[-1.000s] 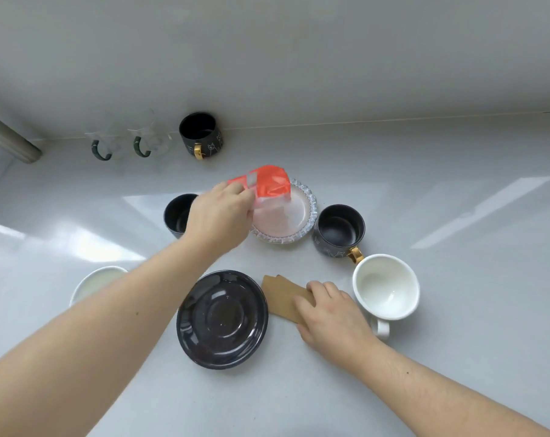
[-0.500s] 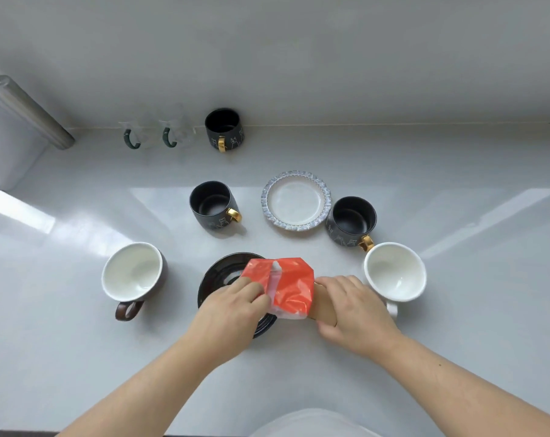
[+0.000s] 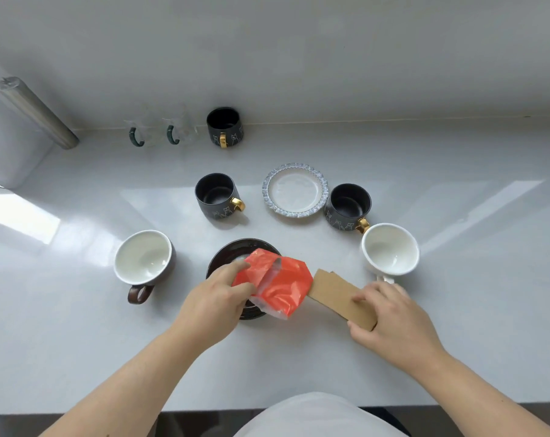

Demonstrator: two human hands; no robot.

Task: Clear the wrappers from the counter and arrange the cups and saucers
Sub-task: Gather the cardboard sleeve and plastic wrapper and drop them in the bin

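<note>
right grip [image 3: 390, 313] on brown wrapper [image 3: 340, 296], up-left

Counter [image 3: 456, 310] right of white cup [image 3: 390, 249] lies open.

Crumpled orange wrapper [image 3: 278, 283] over black saucer [image 3: 232, 253], brown paper wrapper [image 3: 336, 294] just beside it.

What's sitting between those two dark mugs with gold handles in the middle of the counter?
In the head view, a small white saucer with a blue patterned rim lies between the left dark mug and the right dark mug.
</note>
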